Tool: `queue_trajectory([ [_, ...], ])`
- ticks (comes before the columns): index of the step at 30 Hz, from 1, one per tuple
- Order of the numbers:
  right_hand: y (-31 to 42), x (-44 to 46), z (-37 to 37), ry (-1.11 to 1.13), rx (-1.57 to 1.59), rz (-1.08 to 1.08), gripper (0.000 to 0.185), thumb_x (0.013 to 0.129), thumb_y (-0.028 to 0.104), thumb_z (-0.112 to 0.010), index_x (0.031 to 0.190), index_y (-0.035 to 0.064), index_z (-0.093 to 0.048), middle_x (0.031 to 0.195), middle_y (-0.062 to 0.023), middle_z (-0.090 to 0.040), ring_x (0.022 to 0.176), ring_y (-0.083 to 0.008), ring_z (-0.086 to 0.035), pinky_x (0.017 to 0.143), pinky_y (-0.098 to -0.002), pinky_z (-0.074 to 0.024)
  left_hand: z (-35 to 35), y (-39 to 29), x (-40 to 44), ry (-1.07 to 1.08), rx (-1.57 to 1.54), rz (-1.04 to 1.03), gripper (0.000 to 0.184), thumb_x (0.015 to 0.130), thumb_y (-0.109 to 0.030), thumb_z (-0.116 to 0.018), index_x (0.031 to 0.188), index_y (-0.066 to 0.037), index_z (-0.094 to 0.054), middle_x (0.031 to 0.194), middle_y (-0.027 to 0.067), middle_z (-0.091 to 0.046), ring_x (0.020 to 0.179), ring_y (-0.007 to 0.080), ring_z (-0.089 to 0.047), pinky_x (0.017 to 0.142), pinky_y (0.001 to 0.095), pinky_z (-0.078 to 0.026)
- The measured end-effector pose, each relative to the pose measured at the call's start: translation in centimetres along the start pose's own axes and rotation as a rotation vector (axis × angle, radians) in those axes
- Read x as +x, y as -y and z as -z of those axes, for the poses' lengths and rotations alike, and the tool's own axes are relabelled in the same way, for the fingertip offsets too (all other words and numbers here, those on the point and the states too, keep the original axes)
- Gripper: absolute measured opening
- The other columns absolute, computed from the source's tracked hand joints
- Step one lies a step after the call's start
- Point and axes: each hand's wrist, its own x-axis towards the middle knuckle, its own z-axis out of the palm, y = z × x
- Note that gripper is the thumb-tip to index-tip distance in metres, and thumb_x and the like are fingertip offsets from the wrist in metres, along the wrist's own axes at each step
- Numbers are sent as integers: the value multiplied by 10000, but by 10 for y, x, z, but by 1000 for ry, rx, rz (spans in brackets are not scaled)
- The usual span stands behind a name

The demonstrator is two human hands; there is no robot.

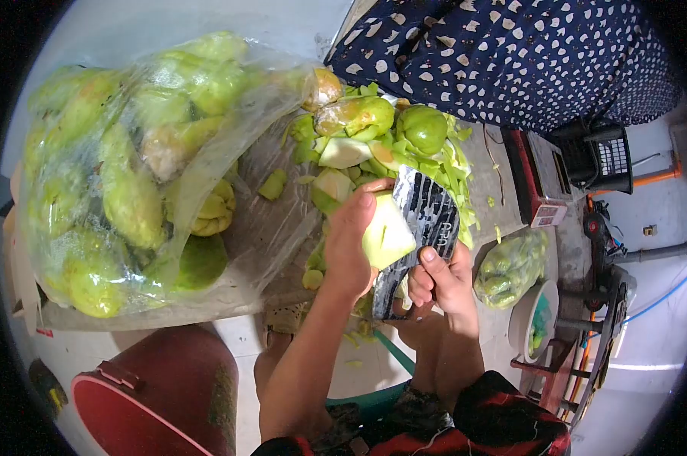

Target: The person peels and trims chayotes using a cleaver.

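Your left hand (349, 247) wraps its fingers around the pale fruit (387, 232), likely to steady it beside the knife (430, 214). Your right hand (446, 285) has its fingers curled in a grip on the knife, thumb laid on its dark side, probably for control. You hold both near the front of the desk (503, 214), by the peelings (457, 163), perhaps to catch scraps. The fruit looks pale green, smooth and flat-sided, with a crease in one face.

I see pale letters (446, 230), perhaps "APA", on the dark blade (421, 207); the white label (548, 216) on the red machine (520, 163) is unreadable.
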Motion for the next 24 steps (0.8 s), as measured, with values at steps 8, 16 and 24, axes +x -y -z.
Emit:
queue_trajectory([
  [8, 5, 2, 4, 46, 50, -72, 201, 980, 200, -574, 941, 56, -439, 542, -8, -408, 392, -114, -416, 366, -281, -381, 4, -2, 1, 23, -63, 125, 537, 938, -428, -497, 1292, -25, -473, 1120, 113, -613, 1012, 219, -623, 885, 388, -512],
  [16, 8, 1, 7, 20, -7, -57, 197, 966, 184, -594, 944, 42, -459, 542, -13, -431, 388, -113, -428, 363, -278, -372, 0, -3, -2, -23, -13, 97, 482, 940, -396, -494, 1267, -43, -498, 1057, 98, -625, 948, 209, -637, 846, 384, -526],
  [24, 29, -8, 11, -189, -283, 200, 194, 934, 112, -615, 842, 15, -475, 551, -20, -494, 418, -128, -487, 401, -294, -404, 11, -23, 8, 48, -124, -242, 453, 986, -409, -394, 1207, -25, -490, 1006, 169, -624, 923, 314, -641, 791, 410, -546],
])
